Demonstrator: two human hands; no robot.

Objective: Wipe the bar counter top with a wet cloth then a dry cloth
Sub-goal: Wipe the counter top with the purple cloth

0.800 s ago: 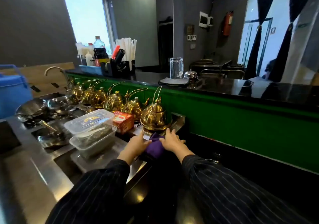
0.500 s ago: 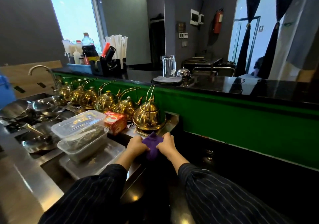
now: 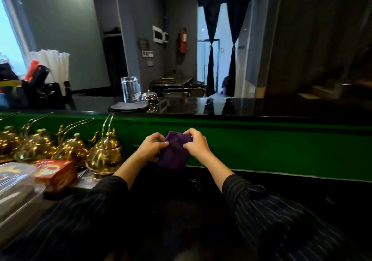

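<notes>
Seen from my head, I have the purple cloth [image 3: 175, 153] between both hands, held up in front of the green panel [image 3: 271, 150] that runs below the bar counter top [image 3: 241, 105]. The cloth sits lower than the counter's edge and is not on it. My left hand [image 3: 152, 147] pinches its left edge with curled fingers and thumb. My right hand [image 3: 196, 145] pinches the upper right corner the same way. Some of my fingertips are hidden behind the fabric. I cannot tell whether the cloth is wet or dry, and its lower end fades into the dark space beneath.

On the glossy black counter top stand a glass jar [image 3: 130, 89] and a small bell [image 3: 149, 95], with a dark folded cloth [image 3: 128, 106] lying just in front of them. To my left a row of gold teapots [image 3: 106, 154] is cut off by the frame edge. A red box [image 3: 57, 172] sits in front of them beside blurred plastic containers [image 3: 16, 182]. My striped sleeves [image 3: 271, 210] fill the bottom.
</notes>
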